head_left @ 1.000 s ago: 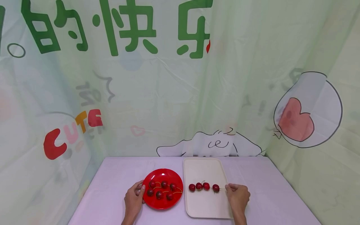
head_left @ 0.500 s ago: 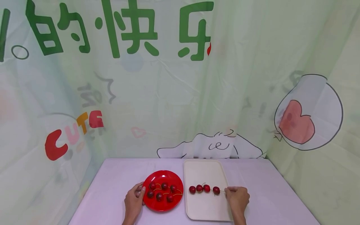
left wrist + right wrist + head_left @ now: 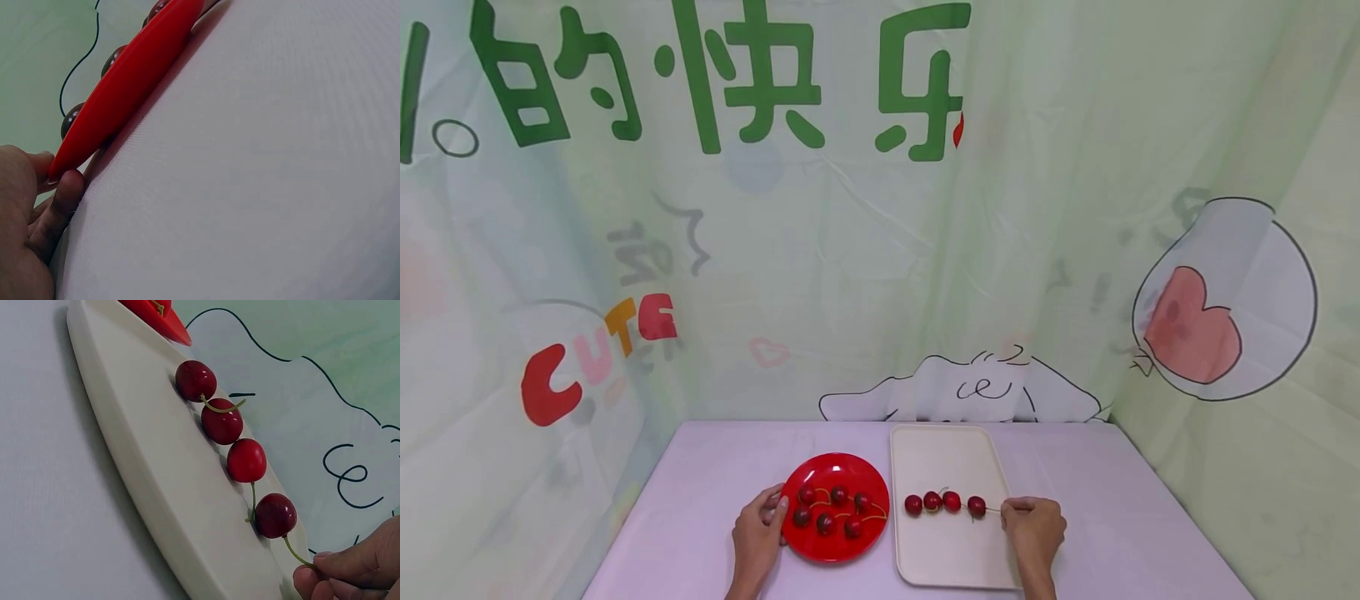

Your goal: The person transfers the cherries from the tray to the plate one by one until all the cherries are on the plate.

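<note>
My left hand [image 3: 756,533] grips the left rim of a red plate [image 3: 835,546], thumb on top and a finger beneath, as the left wrist view shows. Several dark red cherries [image 3: 825,523] with stems lie on that plate in two rough rows. To its right, a cream tray [image 3: 951,550] bears a row of cherries running across its middle. At the tray's right edge my right hand [image 3: 1034,527] pinches the stem of the rightmost cherry [image 3: 275,515] between thumb and finger. That cherry sits slightly apart from its neighbour [image 3: 247,460].
Plate and tray stand side by side on a pale lilac tabletop [image 3: 1105,500], with a narrow gap between them. Printed curtains [image 3: 820,250] enclose the table at the back and both sides.
The whole head view has shifted slightly downward in the picture since a second ago. Both hands keep their holds, and the cherries stay in the same arrangement.
</note>
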`<state>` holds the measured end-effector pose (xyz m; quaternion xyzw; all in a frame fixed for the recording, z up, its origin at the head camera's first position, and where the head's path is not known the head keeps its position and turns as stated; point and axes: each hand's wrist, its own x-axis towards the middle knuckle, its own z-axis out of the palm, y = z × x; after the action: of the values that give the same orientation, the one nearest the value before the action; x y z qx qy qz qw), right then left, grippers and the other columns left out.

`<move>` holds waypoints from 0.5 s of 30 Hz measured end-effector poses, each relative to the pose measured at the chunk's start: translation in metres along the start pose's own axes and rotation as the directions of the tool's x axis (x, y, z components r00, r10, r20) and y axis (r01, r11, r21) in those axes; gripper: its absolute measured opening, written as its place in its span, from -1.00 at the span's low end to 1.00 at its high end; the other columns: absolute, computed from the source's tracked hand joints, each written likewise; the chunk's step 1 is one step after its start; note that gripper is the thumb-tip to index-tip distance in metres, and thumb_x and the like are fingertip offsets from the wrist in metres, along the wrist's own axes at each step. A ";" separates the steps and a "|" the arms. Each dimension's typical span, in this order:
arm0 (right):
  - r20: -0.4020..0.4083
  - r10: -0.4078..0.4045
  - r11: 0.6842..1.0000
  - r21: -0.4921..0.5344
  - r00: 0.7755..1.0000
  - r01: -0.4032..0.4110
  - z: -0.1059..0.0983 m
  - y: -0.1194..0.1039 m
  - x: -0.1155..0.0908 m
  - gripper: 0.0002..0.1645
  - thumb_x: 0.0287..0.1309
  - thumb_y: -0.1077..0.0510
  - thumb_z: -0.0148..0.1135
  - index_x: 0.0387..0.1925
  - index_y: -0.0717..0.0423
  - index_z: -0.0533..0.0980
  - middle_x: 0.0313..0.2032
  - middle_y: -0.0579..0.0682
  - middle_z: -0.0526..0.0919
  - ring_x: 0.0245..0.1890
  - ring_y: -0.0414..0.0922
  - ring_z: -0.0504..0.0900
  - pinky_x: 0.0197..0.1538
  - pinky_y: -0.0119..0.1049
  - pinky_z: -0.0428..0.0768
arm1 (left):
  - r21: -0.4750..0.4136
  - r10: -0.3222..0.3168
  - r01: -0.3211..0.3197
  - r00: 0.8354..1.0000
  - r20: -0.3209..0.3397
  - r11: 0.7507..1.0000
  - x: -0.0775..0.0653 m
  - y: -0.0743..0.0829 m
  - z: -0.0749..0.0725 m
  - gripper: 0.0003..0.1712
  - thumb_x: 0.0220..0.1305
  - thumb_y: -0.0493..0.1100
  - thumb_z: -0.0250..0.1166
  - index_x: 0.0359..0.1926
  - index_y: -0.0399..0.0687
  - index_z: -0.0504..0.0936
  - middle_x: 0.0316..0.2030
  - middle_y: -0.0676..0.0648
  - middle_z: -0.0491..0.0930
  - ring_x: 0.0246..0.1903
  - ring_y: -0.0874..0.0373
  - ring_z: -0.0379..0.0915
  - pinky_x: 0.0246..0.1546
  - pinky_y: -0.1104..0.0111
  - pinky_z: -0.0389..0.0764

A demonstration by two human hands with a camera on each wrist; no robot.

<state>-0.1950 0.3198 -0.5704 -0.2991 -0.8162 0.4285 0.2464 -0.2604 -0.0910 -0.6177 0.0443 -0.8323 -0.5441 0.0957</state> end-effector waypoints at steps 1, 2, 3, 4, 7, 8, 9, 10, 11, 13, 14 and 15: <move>0.001 0.002 1.000 0.001 1.000 -0.002 0.000 0.000 0.000 -0.95 0.09 0.44 0.42 -0.43 0.39 0.76 -0.66 0.06 0.75 -0.70 -0.20 0.60 -0.32 -0.28 0.43 | 0.000 0.001 -0.001 1.000 -0.001 1.000 0.000 0.000 0.000 -0.59 0.57 -0.24 0.33 0.35 -0.22 0.67 0.01 -0.30 0.76 -0.59 0.14 0.55 -0.56 0.44 0.66; 0.002 0.004 1.000 0.002 1.000 -0.004 0.000 0.000 0.000 -0.95 0.10 0.44 0.42 -0.43 0.40 0.76 -0.66 0.08 0.75 -0.70 -0.20 0.60 -0.33 -0.29 0.43 | 0.000 0.000 0.000 1.000 0.000 1.000 0.000 0.000 0.000 -0.59 0.57 -0.24 0.33 0.35 -0.22 0.67 0.01 -0.30 0.76 -0.59 0.14 0.55 -0.56 0.44 0.66; 0.003 0.003 1.000 0.001 1.000 -0.003 0.000 0.000 0.000 -0.95 0.10 0.45 0.42 -0.43 0.40 0.76 -0.65 0.08 0.75 -0.70 -0.20 0.59 -0.34 -0.30 0.42 | 0.000 0.000 0.000 1.000 0.000 1.000 0.000 0.000 0.000 -0.59 0.57 -0.25 0.33 0.35 -0.22 0.67 0.01 -0.30 0.76 -0.59 0.15 0.55 -0.56 0.44 0.66; 0.005 0.003 1.000 0.003 1.000 -0.003 0.001 0.000 0.000 -0.95 0.11 0.45 0.42 -0.43 0.39 0.76 -0.65 0.08 0.75 -0.70 -0.21 0.59 -0.36 -0.31 0.42 | 0.000 0.001 -0.001 1.000 -0.001 1.000 -0.001 0.000 0.000 -0.59 0.57 -0.25 0.33 0.35 -0.22 0.67 0.00 -0.30 0.76 -0.59 0.15 0.55 -0.56 0.45 0.66; 0.010 -0.010 1.000 0.010 1.000 0.010 0.001 0.000 0.000 -0.94 0.10 0.47 0.43 -0.45 0.39 0.75 -0.65 0.08 0.74 -0.70 -0.20 0.59 -0.39 -0.31 0.42 | -0.002 0.001 -0.001 1.000 -0.002 1.000 -0.001 0.000 0.000 -0.59 0.57 -0.25 0.33 0.35 -0.22 0.67 0.00 -0.30 0.76 -0.59 0.15 0.55 -0.57 0.45 0.66; 0.010 -0.015 1.000 0.011 1.000 0.015 0.001 0.000 0.000 -0.94 0.10 0.47 0.44 -0.46 0.38 0.75 -0.65 0.08 0.74 -0.70 -0.20 0.58 -0.39 -0.30 0.42 | -0.003 0.001 -0.001 1.000 -0.002 1.000 -0.001 0.000 0.000 -0.59 0.57 -0.25 0.33 0.35 -0.22 0.67 0.00 -0.30 0.76 -0.60 0.15 0.55 -0.57 0.45 0.66; 0.009 -0.020 1.000 0.013 1.000 0.019 0.001 0.000 0.000 -0.93 0.09 0.47 0.44 -0.47 0.37 0.74 -0.65 0.07 0.74 -0.70 -0.20 0.58 -0.39 -0.30 0.43 | -0.003 0.001 -0.001 1.000 -0.002 1.000 -0.001 0.000 0.000 -0.59 0.57 -0.24 0.33 0.35 -0.22 0.68 0.00 -0.30 0.76 -0.60 0.15 0.55 -0.57 0.45 0.66; 0.009 -0.023 1.000 0.015 1.000 0.022 0.001 0.001 -0.001 -0.92 0.09 0.48 0.44 -0.48 0.36 0.74 -0.65 0.07 0.74 -0.70 -0.20 0.58 -0.39 -0.29 0.43 | -0.004 0.000 0.000 1.000 -0.003 1.000 -0.001 0.000 0.000 -0.59 0.57 -0.24 0.33 0.35 -0.21 0.68 0.00 -0.30 0.76 -0.60 0.14 0.55 -0.57 0.45 0.66; 0.007 -0.024 1.000 0.014 1.000 0.024 0.001 0.001 0.000 -0.91 0.08 0.48 0.44 -0.49 0.35 0.74 -0.65 0.07 0.74 -0.70 -0.20 0.58 -0.38 -0.29 0.42 | -0.004 -0.002 0.002 1.000 -0.001 1.000 -0.001 0.000 0.000 -0.59 0.58 -0.24 0.33 0.35 -0.21 0.68 0.00 -0.29 0.76 -0.60 0.15 0.54 -0.57 0.45 0.66; 0.006 -0.027 1.000 0.015 1.000 0.027 0.001 0.001 -0.001 -0.92 0.09 0.48 0.44 -0.48 0.35 0.75 -0.65 0.07 0.74 -0.70 -0.20 0.57 -0.38 -0.29 0.41 | -0.001 -0.004 0.004 1.000 0.001 1.000 0.000 0.001 0.000 -0.59 0.58 -0.23 0.33 0.36 -0.20 0.68 0.00 -0.29 0.76 -0.60 0.15 0.54 -0.57 0.45 0.65; 0.006 -0.027 1.000 0.016 1.000 0.027 0.001 0.001 -0.001 -0.92 0.10 0.48 0.44 -0.47 0.35 0.75 -0.65 0.06 0.74 -0.70 -0.20 0.57 -0.38 -0.29 0.41 | 0.001 -0.004 0.004 1.000 0.001 1.000 0.000 0.001 0.000 -0.59 0.58 -0.24 0.33 0.36 -0.20 0.68 0.00 -0.29 0.76 -0.60 0.15 0.54 -0.57 0.45 0.65; 0.006 -0.025 1.000 0.015 1.000 0.025 0.001 0.001 -0.001 -0.92 0.11 0.47 0.44 -0.47 0.35 0.75 -0.64 0.06 0.74 -0.70 -0.20 0.57 -0.39 -0.30 0.41 | 0.002 -0.005 0.005 1.000 0.002 1.000 0.000 0.002 0.000 -0.59 0.58 -0.24 0.32 0.36 -0.21 0.67 0.00 -0.29 0.76 -0.60 0.15 0.54 -0.57 0.45 0.65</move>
<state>-0.1945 0.3192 -0.5718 -0.2857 -0.8175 0.4323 0.2513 -0.2600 -0.0904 -0.6161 0.0457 -0.8330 -0.5434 0.0934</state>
